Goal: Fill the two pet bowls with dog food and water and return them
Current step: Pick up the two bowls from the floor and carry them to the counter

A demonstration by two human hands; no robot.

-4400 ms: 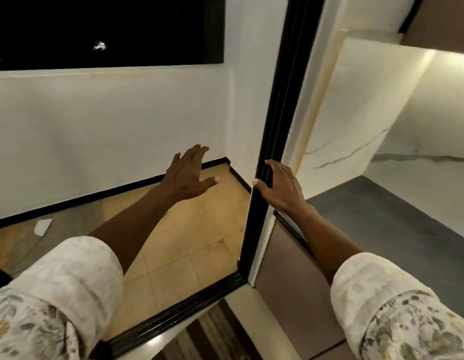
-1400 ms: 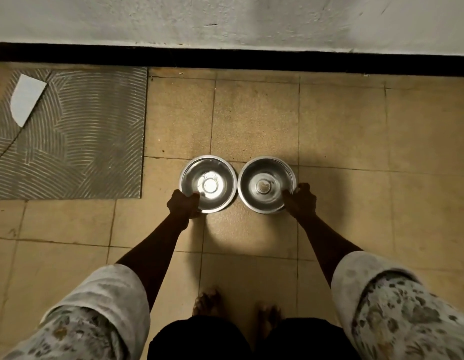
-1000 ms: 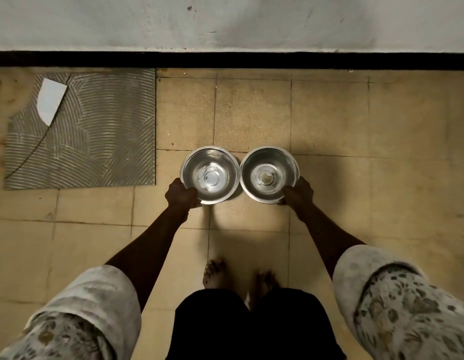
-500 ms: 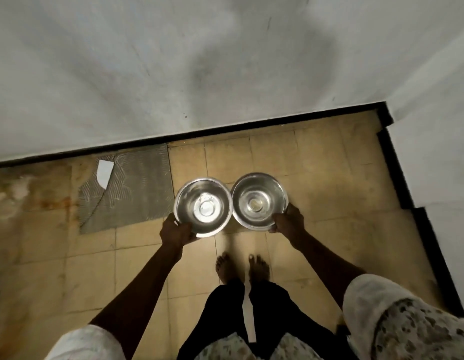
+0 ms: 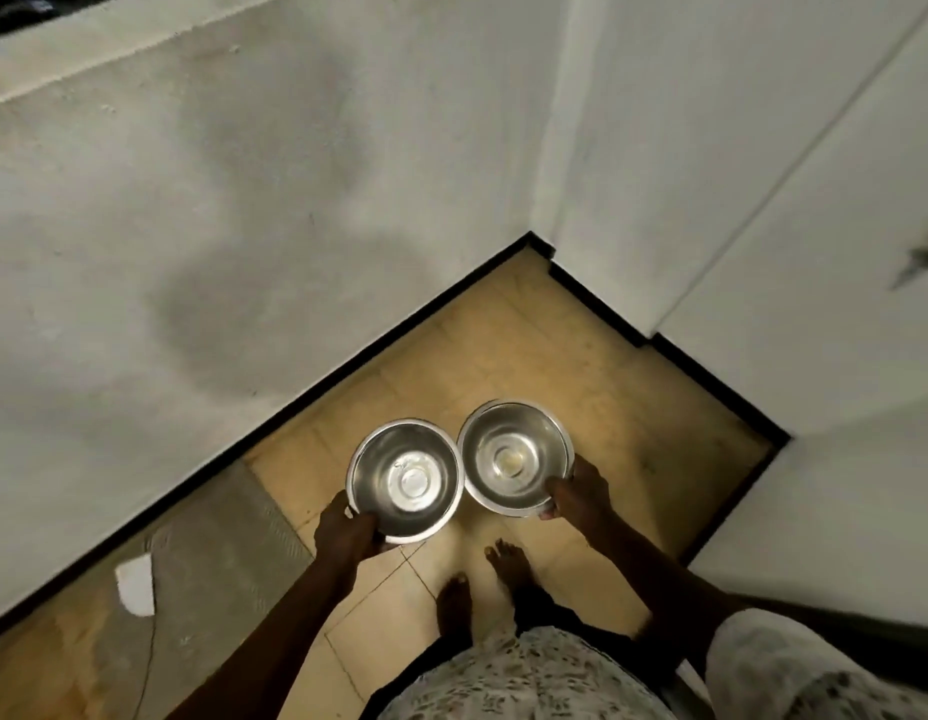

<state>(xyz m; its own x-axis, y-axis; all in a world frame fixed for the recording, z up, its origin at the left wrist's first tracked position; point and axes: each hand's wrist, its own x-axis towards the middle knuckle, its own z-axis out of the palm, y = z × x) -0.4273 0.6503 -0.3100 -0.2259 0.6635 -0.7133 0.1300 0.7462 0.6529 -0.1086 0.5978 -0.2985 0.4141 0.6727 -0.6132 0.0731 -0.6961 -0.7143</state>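
Two round steel pet bowls hang side by side above the tiled floor. My left hand (image 5: pixel 345 530) grips the near rim of the left bowl (image 5: pixel 406 478), which looks bare inside. My right hand (image 5: pixel 576 493) grips the near right rim of the right bowl (image 5: pixel 514 457); a small pale residue sits at its bottom. The two rims nearly touch. No dog food or water source is in view.
A white wall (image 5: pixel 192 226) with a black skirting runs diagonally on the left and meets another white wall (image 5: pixel 763 174) at a corner ahead. A grey floor mat (image 5: pixel 212 574) with a white scrap (image 5: pixel 137 584) lies at lower left. My bare feet (image 5: pixel 477 589) stand on the beige tiles.
Both bowls have come up off the floor in my hands. My view has risen and turned right, bringing the wall corner into sight and pushing the mat to lower left.
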